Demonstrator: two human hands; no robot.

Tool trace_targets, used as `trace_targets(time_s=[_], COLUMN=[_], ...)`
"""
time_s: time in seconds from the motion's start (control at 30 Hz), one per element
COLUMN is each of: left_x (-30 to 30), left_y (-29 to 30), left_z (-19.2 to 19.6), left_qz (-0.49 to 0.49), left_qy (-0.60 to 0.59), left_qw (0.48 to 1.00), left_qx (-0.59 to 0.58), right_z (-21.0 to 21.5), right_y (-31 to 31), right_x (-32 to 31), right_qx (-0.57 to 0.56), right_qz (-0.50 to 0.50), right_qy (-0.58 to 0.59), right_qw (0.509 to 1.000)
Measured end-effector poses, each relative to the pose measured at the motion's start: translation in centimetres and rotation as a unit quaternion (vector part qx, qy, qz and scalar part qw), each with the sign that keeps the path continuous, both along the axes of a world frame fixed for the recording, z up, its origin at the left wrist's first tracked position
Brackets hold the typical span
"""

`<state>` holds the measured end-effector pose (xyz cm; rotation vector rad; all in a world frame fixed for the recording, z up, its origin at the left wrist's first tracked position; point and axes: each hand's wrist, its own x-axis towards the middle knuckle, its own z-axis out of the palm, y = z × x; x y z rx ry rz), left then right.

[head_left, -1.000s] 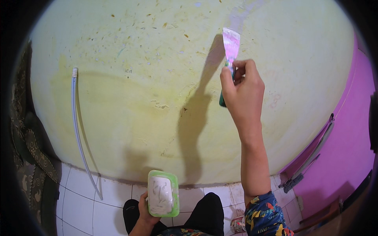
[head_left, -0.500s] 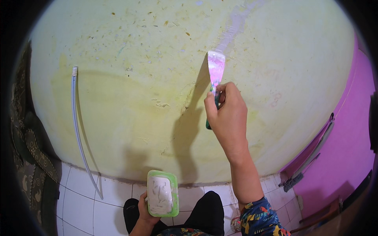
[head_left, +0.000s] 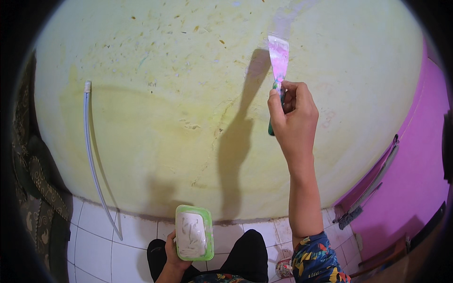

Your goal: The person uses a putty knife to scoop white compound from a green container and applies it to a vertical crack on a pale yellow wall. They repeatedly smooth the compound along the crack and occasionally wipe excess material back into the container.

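Observation:
My right hand [head_left: 298, 111] is closed around the green handle of a putty knife [head_left: 279, 59], blade pointing up. The blade's wide tip is at the lower part of a pale lilac-white strip of filler [head_left: 281, 23] on the yellow wall [head_left: 155, 127]. Pinkish and white smears cover the metal. Low down, my left hand [head_left: 173, 254] grips the side of a green plastic tub [head_left: 210, 238]. White paste [head_left: 192, 231] with scraped marks lies inside it. A crack with chipped spots runs down the wall left of my right forearm.
A thin pale tube [head_left: 88, 137] leans on the wall at left, reaching the white tiled floor [head_left: 94, 231]. A dark patterned sofa [head_left: 35, 188] stands at far left. A grey brush [head_left: 350, 218] hangs by the purple wall [head_left: 401, 188]. A can [head_left: 283, 268] sits near my right sleeve.
My right hand and the putty knife have moved up and to the right, along the filler strip. My left hand and the tub have stayed nearly in place.

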<state>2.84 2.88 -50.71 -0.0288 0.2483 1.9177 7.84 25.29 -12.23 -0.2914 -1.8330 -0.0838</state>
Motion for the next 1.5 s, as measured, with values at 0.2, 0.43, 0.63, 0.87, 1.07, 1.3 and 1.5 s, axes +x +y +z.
trace_targets(time_s=[0.2, 0.43, 0.63, 0.87, 1.07, 1.3, 1.5], left_x=[0.1, 0.0, -0.1, 0.4, 0.1, 0.1, 0.4], left_y=[0.0, -0.2, -0.1, 0.1, -0.1, 0.4, 0.0], left_z=[0.7, 0.2, 0.2, 0.4, 0.4, 0.2, 0.0], left_qz=[0.000, 0.011, 0.005, 0.000, -0.007, -0.004, 0.009], left_qy=[-0.025, -0.015, -0.002, 0.004, -0.007, -0.003, 0.008], left_qw=[1.000, 1.000, 1.000, 1.000, 1.000, 1.000, 1.000], left_qx=[-0.005, -0.014, -0.012, 0.002, -0.010, 0.004, -0.008], right_z=[-0.7, -5.8, -0.1, -4.7, -1.9, -1.5, -2.9], right_y=[5.0, 5.6, 5.3, 5.3, 4.4, 2.5, 0.3], right_x=[-2.1, -2.1, -3.1, -2.9, -2.8, -2.3, -1.1], right_qx=[0.089, 0.018, 0.118, 0.055, 0.057, 0.042, -0.025], right_qz=[-0.002, 0.030, 0.004, 0.001, 0.019, -0.034, 0.013], right_qy=[0.000, -0.004, 0.045, 0.007, 0.037, -0.019, -0.005], right_qw=[0.996, 0.999, 0.992, 0.998, 0.998, 0.998, 1.000])
